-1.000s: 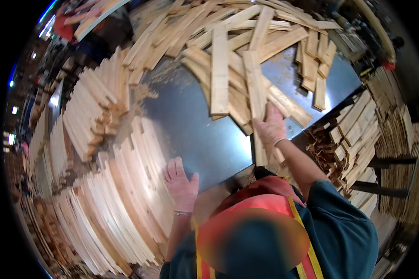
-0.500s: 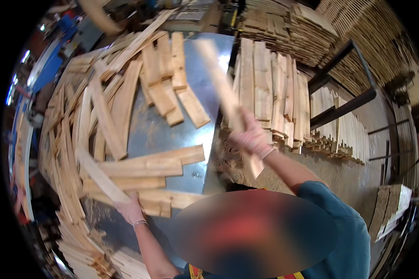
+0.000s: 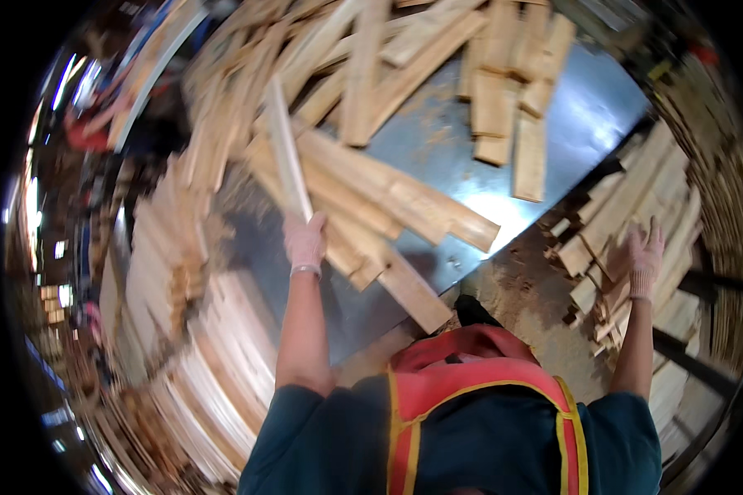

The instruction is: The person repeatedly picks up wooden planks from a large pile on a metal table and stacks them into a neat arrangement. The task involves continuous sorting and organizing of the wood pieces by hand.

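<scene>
My left hand (image 3: 305, 241), in a pale glove, is closed round the near end of a narrow whitish board (image 3: 286, 153), which tilts away over the metal table (image 3: 582, 107). Several light brown boards (image 3: 404, 188) lie side by side on the table just right of that hand. Off to the right, my gloved right hand (image 3: 645, 256) is spread out over a stack of boards (image 3: 636, 198), its fingers apart and nothing in its grip. Whether its palm touches the top boards I cannot tell.
Loose boards (image 3: 363, 74) lie crisscrossed at the table's far side, with shorter ones (image 3: 495, 99) to their right. More stacked boards (image 3: 215, 363) stand at the near left. A dark metal bar (image 3: 693, 363) runs beside the right stack. Another person's arm (image 3: 111, 111) shows far left.
The board my right hand held has left it; that hand is now spread over the right stack. My left hand still grips the whitish board. The whole view has turned leftward.
</scene>
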A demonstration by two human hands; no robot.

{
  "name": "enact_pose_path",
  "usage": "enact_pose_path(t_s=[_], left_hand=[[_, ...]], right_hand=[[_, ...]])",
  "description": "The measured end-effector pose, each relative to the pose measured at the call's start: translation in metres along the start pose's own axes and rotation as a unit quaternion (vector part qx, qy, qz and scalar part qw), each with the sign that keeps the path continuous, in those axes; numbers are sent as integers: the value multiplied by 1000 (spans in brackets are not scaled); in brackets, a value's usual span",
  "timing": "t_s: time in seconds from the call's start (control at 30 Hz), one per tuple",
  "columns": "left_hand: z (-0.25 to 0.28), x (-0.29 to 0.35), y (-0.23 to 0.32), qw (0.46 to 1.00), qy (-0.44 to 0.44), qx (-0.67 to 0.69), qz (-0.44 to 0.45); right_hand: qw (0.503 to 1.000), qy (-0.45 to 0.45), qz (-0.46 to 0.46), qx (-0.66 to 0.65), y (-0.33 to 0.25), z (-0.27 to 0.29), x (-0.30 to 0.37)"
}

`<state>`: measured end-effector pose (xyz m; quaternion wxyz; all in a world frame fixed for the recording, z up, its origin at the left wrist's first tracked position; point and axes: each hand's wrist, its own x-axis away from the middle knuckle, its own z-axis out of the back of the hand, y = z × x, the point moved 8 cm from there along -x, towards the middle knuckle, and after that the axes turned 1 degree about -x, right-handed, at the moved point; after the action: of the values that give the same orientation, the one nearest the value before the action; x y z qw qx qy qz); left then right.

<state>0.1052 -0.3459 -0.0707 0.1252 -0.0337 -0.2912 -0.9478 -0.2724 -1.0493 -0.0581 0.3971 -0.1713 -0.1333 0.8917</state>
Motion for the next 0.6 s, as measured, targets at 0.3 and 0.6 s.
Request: enact_pose_path(t_s=[0.3,0.6], left_hand=[[88,135,-138,983,36,161,87],[182,332,-316,925,114,-325,158]], right_hand=[[792,-379,426,-219,-452,-93,227],[874,-301,381,-15,-548,-149,293]])
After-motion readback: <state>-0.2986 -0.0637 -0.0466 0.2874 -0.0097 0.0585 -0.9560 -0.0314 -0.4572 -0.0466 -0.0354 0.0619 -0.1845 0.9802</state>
